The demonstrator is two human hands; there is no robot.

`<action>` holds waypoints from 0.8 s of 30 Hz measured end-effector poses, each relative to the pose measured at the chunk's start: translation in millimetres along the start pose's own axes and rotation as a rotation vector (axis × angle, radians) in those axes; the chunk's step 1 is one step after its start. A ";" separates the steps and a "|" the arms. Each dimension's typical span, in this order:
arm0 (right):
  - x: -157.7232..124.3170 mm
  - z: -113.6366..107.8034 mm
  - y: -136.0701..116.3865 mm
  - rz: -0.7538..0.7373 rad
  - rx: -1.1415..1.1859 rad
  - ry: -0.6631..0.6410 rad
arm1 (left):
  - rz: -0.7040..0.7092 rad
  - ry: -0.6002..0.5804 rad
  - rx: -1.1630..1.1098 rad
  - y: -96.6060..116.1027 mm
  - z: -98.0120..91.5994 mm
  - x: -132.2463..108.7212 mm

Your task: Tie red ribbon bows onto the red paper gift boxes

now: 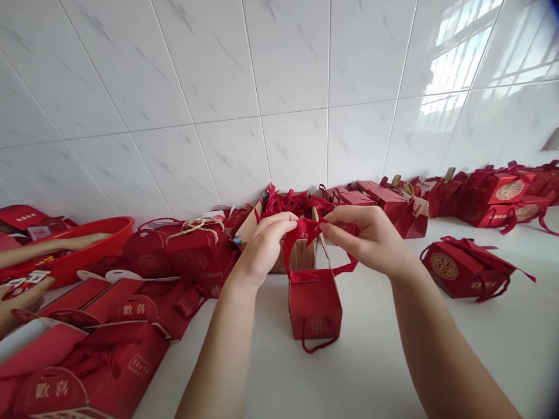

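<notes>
A small red gift box (315, 307) stands on the white table (375, 361) in front of me, with a thin red cord hanging down its front. Above it, a red ribbon (305, 233) loops up from the box top. My left hand (266, 244) pinches the ribbon's left part between thumb and fingers. My right hand (367, 235) pinches the right part, fingers curled. Both hands meet just above the box, at the ribbon's middle.
A cardboard box of red ribbons (288, 209) stands behind my hands by the tiled wall. Red gift boxes (467, 269) lie to the right, flat box blanks (109, 343) at left. Another person's arm (48, 247) reaches into a red basin (87, 244).
</notes>
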State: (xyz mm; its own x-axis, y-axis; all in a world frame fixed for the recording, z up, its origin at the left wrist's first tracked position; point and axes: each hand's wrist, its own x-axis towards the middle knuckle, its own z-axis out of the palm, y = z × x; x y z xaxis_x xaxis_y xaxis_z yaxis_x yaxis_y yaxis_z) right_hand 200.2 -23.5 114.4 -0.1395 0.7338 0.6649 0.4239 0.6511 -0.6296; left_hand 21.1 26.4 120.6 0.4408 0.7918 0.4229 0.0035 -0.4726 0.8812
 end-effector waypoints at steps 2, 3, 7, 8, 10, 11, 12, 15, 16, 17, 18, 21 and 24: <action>0.1 1.3 -0.4 -0.029 -0.044 -0.005 | -0.023 -0.064 0.001 4.0 0.2 -1.3; 0.2 1.8 -0.5 -0.040 -0.060 -0.011 | -0.030 -0.074 0.011 5.1 0.4 -1.9; 0.4 2.5 -0.1 -0.065 -0.080 -0.035 | -0.048 -0.022 0.084 3.1 1.4 -2.9; 0.4 2.3 0.0 -0.068 -0.078 -0.037 | -0.047 -0.019 0.092 2.0 1.4 -3.1; 0.4 2.1 0.3 -0.071 -0.074 -0.035 | -0.046 -0.024 0.094 0.7 1.0 -3.5; 0.4 1.9 0.5 -0.071 -0.073 -0.032 | -0.046 -0.028 0.087 0.8 0.8 -3.7; 0.4 1.9 0.6 -0.070 -0.072 -0.031 | -0.047 -0.031 0.076 1.3 0.7 -3.9; 0.4 1.8 0.6 -0.064 -0.071 -0.032 | -0.063 -0.026 0.035 4.4 1.2 -4.6; 0.5 1.8 0.5 -0.064 -0.071 -0.033 | -0.070 -0.023 0.029 5.4 1.6 -4.9; 0.5 1.8 0.3 -0.066 -0.072 -0.034 | -0.079 -0.018 0.031 6.2 1.9 -5.1; 0.5 1.9 0.2 -0.069 -0.074 -0.035 | -0.087 -0.011 0.040 6.9 2.2 -5.3; 0.5 2.1 0.1 -0.075 -0.080 -0.031 | -0.113 -0.010 0.061 7.6 2.3 -5.8; 0.4 2.2 0.6 -0.061 -0.084 -0.019 | -0.115 -0.035 0.058 6.8 2.1 -5.9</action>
State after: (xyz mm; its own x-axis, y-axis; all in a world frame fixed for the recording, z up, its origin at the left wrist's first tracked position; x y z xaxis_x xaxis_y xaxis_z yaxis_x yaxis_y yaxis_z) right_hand 198.5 -22.5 113.4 -0.1841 0.6975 0.6925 0.4876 0.6766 -0.5519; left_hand 20.5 17.7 123.6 0.4657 0.8286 0.3108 0.1071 -0.4014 0.9096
